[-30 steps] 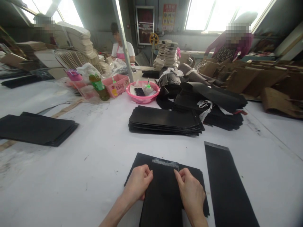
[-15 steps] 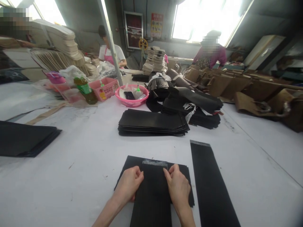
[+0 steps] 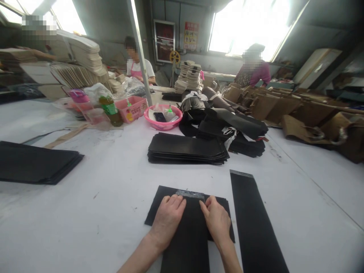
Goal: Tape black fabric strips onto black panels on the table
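A long black strip (image 3: 186,235), perhaps leather or stiff sheet, runs up the table toward a greyish band (image 3: 191,194) at its far end. Beneath it lies a wider black panel (image 3: 156,204), set crosswise. My left hand (image 3: 170,216) is closed at the strip's left edge, its fingers bent together over the surface near the band. On the opposite edge, my right hand (image 3: 215,220) pinches the strip between thumb and fingers. The thumb of my left hand is hidden. To the right, a second black strip (image 3: 254,220) with a similar grey end lies flat.
Stacked black panels (image 3: 187,148) lie ahead, with more black panels (image 3: 36,163) at left. Behind them stand a pink basin (image 3: 163,125) holding a phone, a pink box (image 3: 132,110) and a bottle (image 3: 111,110). Brown bags (image 3: 309,110) line the right. Several people work behind.
My left hand has shifted up and inward, its fingers now lying over the strip's left edge near the band. My right hand keeps its pinch. The view has swung slightly left.
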Demonstrator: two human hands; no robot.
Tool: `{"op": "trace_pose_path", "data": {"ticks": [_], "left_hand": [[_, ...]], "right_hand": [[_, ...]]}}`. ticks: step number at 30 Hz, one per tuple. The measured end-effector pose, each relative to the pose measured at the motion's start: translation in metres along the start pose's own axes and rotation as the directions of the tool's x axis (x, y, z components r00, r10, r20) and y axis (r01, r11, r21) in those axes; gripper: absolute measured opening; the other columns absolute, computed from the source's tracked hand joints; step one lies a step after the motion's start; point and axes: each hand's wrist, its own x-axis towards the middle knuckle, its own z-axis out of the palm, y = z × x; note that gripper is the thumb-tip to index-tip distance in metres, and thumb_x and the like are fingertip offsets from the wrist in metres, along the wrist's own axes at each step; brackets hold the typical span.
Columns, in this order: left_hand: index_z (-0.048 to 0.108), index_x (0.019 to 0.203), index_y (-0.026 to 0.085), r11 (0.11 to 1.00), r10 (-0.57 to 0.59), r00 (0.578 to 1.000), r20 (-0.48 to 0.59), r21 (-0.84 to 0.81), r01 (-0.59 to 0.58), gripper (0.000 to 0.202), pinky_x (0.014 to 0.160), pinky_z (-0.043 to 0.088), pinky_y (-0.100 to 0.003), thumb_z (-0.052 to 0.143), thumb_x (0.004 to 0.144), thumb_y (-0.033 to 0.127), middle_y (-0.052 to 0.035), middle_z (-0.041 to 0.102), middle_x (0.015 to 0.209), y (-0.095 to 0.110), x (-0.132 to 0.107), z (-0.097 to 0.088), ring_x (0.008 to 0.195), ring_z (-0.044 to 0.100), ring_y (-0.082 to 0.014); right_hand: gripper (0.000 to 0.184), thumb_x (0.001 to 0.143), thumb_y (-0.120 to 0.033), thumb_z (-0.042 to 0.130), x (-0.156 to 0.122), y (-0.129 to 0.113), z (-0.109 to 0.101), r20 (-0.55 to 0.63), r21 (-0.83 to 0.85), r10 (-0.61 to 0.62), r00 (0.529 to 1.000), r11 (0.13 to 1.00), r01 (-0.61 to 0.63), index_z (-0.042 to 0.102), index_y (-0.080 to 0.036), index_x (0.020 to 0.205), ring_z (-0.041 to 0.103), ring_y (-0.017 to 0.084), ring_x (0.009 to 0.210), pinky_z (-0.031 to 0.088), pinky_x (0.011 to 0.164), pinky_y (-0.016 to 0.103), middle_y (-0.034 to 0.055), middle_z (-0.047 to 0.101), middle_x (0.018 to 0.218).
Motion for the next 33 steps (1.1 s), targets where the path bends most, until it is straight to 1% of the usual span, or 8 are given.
{"op": "trace_pose_path", "data": {"ticks": [2, 5, 9, 13, 18, 25, 29, 33], "left_hand": [[0.053, 0.120, 0.017, 0.995, 0.100, 0.995, -0.029, -0.005, -0.100, 0.030, 0.092, 0.041, -0.040, 0.049, 0.091, 0.009, -0.0087, 0.058, 0.123, -0.003, -0.002, 0.007, 0.112, 0.053, -0.0245], [0.054, 0.121, 0.019, 0.996, 0.088, 0.996, -0.030, -0.031, -0.089, 0.030, 0.093, 0.040, -0.041, 0.046, 0.093, 0.011, -0.0081, 0.057, 0.125, -0.007, -0.004, 0.012, 0.114, 0.052, -0.0241], [0.054, 0.119, 0.021, 0.993, 0.070, 0.997, -0.012, -0.097, -0.071, 0.028, 0.093, 0.039, -0.041, 0.045, 0.094, 0.012, -0.0060, 0.057, 0.124, -0.009, -0.004, 0.008, 0.114, 0.051, -0.0233], [0.059, 0.107, 0.022, 0.982, 0.042, 0.999, -0.017, -0.185, -0.045, 0.019, 0.089, 0.040, -0.041, 0.046, 0.095, 0.016, -0.0038, 0.061, 0.112, -0.010, 0.004, 0.001, 0.104, 0.054, -0.0215], [0.058, 0.091, 0.019, 0.974, 0.006, 1.000, 0.021, -0.227, -0.001, 0.013, 0.082, 0.043, -0.037, 0.048, 0.092, 0.013, -0.0023, 0.060, 0.092, -0.016, 0.018, -0.001, 0.090, 0.055, -0.0198], [0.048, 0.125, 0.021, 0.983, 0.058, 0.998, 0.009, -0.175, -0.056, 0.043, 0.105, 0.035, -0.042, 0.053, 0.085, 0.006, -0.0089, 0.051, 0.128, -0.028, 0.036, 0.001, 0.124, 0.043, -0.0239], [0.056, 0.114, 0.022, 0.962, 0.137, 0.988, 0.065, -0.246, -0.118, 0.030, 0.106, 0.034, -0.041, 0.054, 0.086, 0.009, -0.0053, 0.057, 0.116, -0.033, 0.042, -0.005, 0.117, 0.048, -0.0207], [0.057, 0.113, 0.023, 0.960, 0.173, 0.984, 0.029, -0.227, -0.162, 0.025, 0.108, 0.034, -0.041, 0.051, 0.091, 0.014, -0.0040, 0.058, 0.110, -0.031, 0.040, -0.006, 0.114, 0.049, -0.0192]], "right_hand": [[0.024, 0.093, -0.041, 0.046, 0.003, 0.005, -0.005, 0.075, 0.097, -0.001, 0.997, 0.995, -0.007, 0.051, -0.022, 0.079, 0.062, 0.016, 0.059, 0.028, 0.051, 0.023, -0.0033, 0.060, 0.058], [0.018, 0.092, -0.040, 0.048, 0.008, 0.009, -0.014, 0.072, 0.115, -0.005, 0.997, 0.993, -0.003, 0.053, -0.023, 0.086, 0.059, 0.013, 0.055, 0.032, 0.052, 0.023, -0.0057, 0.061, 0.060], [0.012, 0.087, -0.028, 0.058, 0.014, -0.003, -0.018, -0.121, -0.049, -0.309, 0.943, 0.951, 0.305, 0.059, -0.025, 0.099, 0.061, 0.018, 0.087, 0.042, 0.068, 0.026, -0.0003, 0.065, 0.092], [0.024, 0.081, -0.019, 0.066, 0.025, -0.019, -0.015, -0.056, -0.126, -0.519, 0.853, 0.851, 0.509, 0.063, -0.027, 0.103, 0.056, 0.020, 0.095, 0.045, 0.078, 0.029, 0.0022, 0.062, 0.098], [0.015, 0.080, -0.019, 0.068, 0.037, -0.018, -0.016, -0.022, -0.105, -0.560, 0.828, 0.825, 0.555, 0.064, -0.026, 0.092, 0.055, 0.019, 0.091, 0.045, 0.076, 0.029, 0.0006, 0.060, 0.091], [0.015, 0.080, -0.017, 0.067, 0.036, -0.012, -0.013, -0.045, -0.036, -0.591, 0.805, 0.806, 0.590, 0.060, -0.025, 0.090, 0.053, 0.017, 0.092, 0.044, 0.079, 0.028, -0.0013, 0.057, 0.094], [0.012, 0.081, -0.017, 0.066, 0.035, -0.008, -0.010, -0.054, -0.001, -0.611, 0.790, 0.791, 0.612, 0.060, -0.024, 0.088, 0.054, 0.016, 0.092, 0.044, 0.080, 0.028, -0.0021, 0.059, 0.093], [0.035, 0.082, -0.015, 0.065, 0.036, -0.006, -0.009, -0.066, 0.015, -0.620, 0.782, 0.783, 0.622, 0.056, -0.027, 0.114, 0.054, 0.016, 0.094, 0.045, 0.083, 0.029, -0.0015, 0.061, 0.096]]}}
